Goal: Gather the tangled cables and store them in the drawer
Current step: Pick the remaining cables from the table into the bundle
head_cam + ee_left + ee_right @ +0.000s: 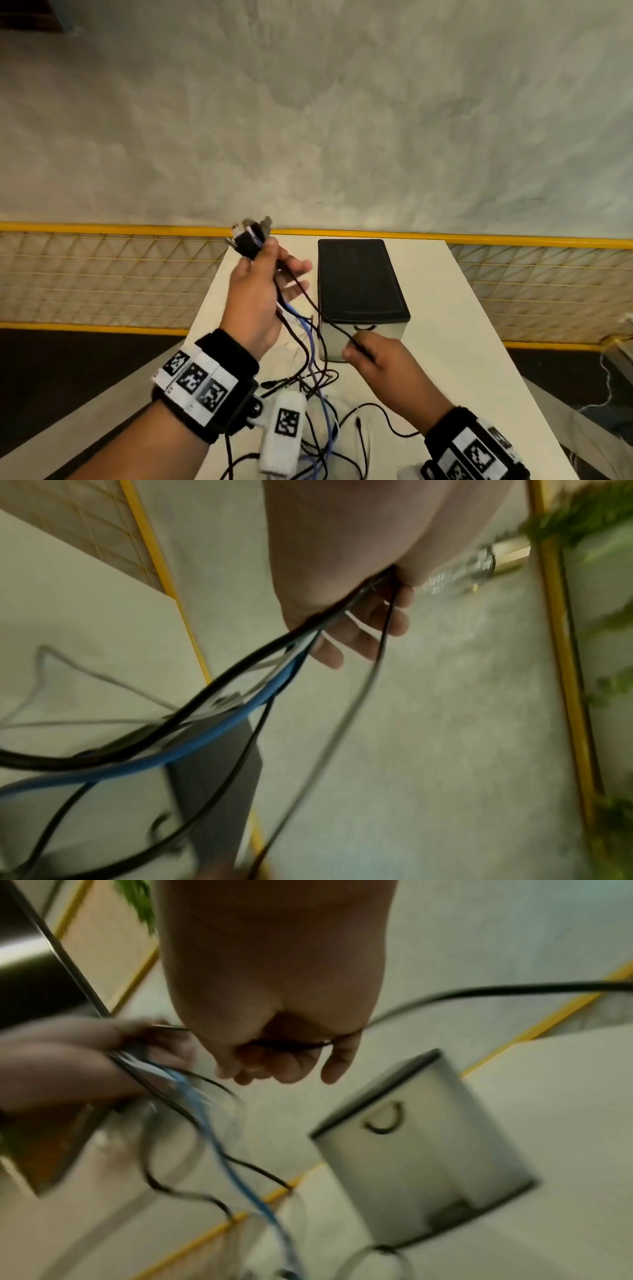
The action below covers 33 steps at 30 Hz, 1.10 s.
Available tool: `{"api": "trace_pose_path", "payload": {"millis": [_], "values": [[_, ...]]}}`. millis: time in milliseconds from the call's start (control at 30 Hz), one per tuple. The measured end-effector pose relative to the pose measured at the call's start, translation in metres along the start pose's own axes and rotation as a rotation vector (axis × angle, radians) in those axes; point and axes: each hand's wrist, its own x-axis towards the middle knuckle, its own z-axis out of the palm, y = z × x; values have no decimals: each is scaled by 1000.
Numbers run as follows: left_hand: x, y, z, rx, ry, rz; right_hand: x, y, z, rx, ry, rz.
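My left hand (263,284) is raised above the white table (472,342) and grips a bunch of black, white and blue cables (308,346), their plug ends (250,236) sticking up past my fingers. The strands hang down to a tangle (322,421) on the table near me. In the left wrist view the blue cable (219,734) and black ones run out of my palm (342,588). My right hand (373,359) pinches one thin black cable (329,318) in front of the drawer box (359,284). The drawer front (421,1150) with its curved handle (387,1121) stands closed.
A yellow-framed mesh fence (102,274) runs behind the table, with grey floor beyond. A thin white cord (606,380) lies on the floor at the right. The table's left and right edges fall close to my arms.
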Motion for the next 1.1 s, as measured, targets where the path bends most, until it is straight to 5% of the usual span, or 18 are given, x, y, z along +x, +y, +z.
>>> {"api": "trace_pose_path", "payload": {"millis": [133,333,500,633,733,833,900,1000,1100], "values": [[28,60,-54,-182,83,130,-22,69,-9,-206,-66,315],[23,81,-86,46,226,311,-17,74,-42,176,213,445],[-22,28,-23,528,-92,284,0,9,-32,231,215,192],[-45,-28,9,598,-334,145,6,-43,-28,143,97,-85],[-45,-31,11,574,-341,172,4,-56,-40,157,-5,-120],[-37,-21,7,640,-509,107,2,-57,-45,150,-61,-138],[-30,-17,2,793,-582,182,1,-56,-42,187,-73,-121],[-17,-2,-5,838,-371,296,0,-39,-40,259,-42,-8],[5,35,-27,585,-26,363,-8,5,-37,134,-55,137]]}}
